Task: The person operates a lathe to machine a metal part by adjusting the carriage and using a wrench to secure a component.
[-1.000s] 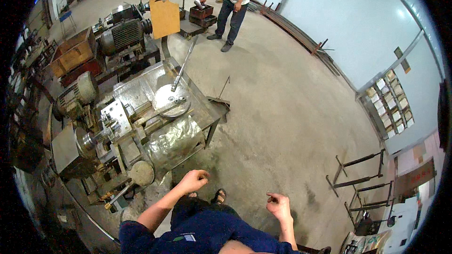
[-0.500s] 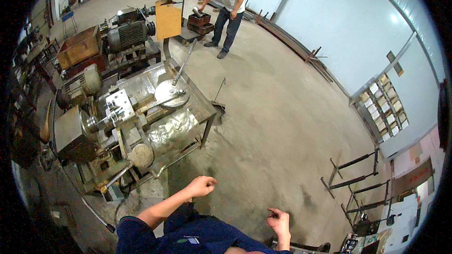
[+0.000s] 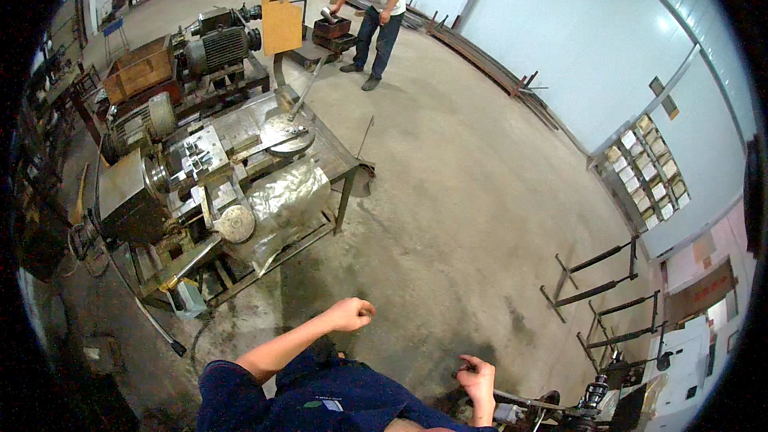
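My left hand (image 3: 352, 314) hangs in the air over the floor, its fingers loosely curled in with nothing visible in them. To the right, my right hand (image 3: 478, 378) is held up near my body with bent fingers apart and dark fingertips; no object shows in it. Neither hand touches anything. Nearest to my left hand is a lathe-like metal machine (image 3: 204, 156) on a stand, with a crumpled shiny sheet (image 3: 290, 204) draped over its front side. A long lever (image 3: 309, 90) rises from a round plate on it.
A co-worker (image 3: 376, 8) stands at the back, one hand holding a metal cylinder at a reddish box (image 3: 331, 28) on a trolley. Black metal racks (image 3: 596, 280) stand at right. Another machine part (image 3: 594, 394) is at lower right. Long bars (image 3: 488, 68) lie along the wall.
My view has shifted, so the machine and co-worker sit slightly farther left and more of the lower-right machinery shows. Both my hands keep nearly the same pose.
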{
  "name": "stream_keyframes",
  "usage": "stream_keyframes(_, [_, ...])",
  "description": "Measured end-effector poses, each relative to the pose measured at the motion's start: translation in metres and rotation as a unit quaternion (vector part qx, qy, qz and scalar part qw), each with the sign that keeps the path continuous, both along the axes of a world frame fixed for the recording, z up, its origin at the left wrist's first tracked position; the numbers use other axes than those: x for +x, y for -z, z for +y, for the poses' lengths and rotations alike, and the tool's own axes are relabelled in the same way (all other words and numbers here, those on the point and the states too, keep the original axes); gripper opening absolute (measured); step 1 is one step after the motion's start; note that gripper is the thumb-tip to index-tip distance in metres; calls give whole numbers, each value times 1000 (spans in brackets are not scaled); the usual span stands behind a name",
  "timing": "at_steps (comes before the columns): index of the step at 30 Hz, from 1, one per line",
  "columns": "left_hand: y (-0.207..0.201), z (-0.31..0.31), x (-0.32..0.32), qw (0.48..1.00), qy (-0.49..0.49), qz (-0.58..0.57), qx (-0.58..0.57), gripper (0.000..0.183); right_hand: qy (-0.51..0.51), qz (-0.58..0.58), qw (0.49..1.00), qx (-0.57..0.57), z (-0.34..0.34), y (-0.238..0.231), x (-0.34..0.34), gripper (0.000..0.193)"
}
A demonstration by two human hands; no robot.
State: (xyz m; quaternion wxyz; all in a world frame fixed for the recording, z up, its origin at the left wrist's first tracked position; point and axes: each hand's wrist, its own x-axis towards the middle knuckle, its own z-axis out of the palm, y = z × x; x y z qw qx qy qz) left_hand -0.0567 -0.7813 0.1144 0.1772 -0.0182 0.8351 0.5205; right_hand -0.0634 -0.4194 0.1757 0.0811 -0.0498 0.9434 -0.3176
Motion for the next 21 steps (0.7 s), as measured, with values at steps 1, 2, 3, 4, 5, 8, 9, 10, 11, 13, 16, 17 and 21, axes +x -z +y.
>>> stream_keyframes(1, [-5, 0, -1, 1000, 0, -16, -3, 32, 7, -4, 1000, 0, 2, 0, 1, 39])
stream_keyframes(2, [-8, 0, -2, 1000, 1, -8, 0, 32, 21, -19, 1000, 6, 4, 0, 2, 40])
stream_keyframes(3, [-11, 0, -4, 1000, 4, 0, 2, 32, 15, -4, 1000, -12, 6, 0, 3, 39])
stream_keyframes(4, [-12, 0, -7, 1000, 8, -1, 10, 32, 16, 1, 1000, -25, 8, 0, 6, 38])
stream_keyframes(5, [-12, -1, -10, 1000, 21, 17, -1, 32, 20, 6, 999, -37, 9, 0, 9, 37])
stream_keyframes(8, [-7, -3, -26, 997, 67, 39, -13, 32, 47, 27, 998, -17, 11, 0, 22, 37])
stream_keyframes(9, [-5, -4, -33, 996, 81, 42, -12, 32, 72, 18, 997, -10, 10, 0, 25, 38])
stream_keyframes(10, [-2, -3, -39, 994, 99, 33, -8, 32, 88, 20, 996, -7, 10, 0, 28, 38])
stream_keyframes(11, [1, -3, -44, 993, 104, 49, -1, 32, 122, -9, 992, 17, 9, -1, 33, 38])
stream_keyframes(13, [4, 0, -54, 991, 121, 59, 11, 32, 94, 62, 994, -14, 6, -4, 43, 35])
stream_keyframes(16, [1, 15, -56, 990, 136, 33, 5, 33, 89, 133, 987, 31, -1, -15, 74, 16])
stream_keyframes(17, [-2, 25, -53, 984, 179, -17, 13, 34, 139, 89, 984, 65, -4, -20, 95, 14])
stream_keyframes(21, [-9, 85, -35, 968, 207, -40, 136, 29, 228, 104, 967, 55, 25, -39, 185, 40])
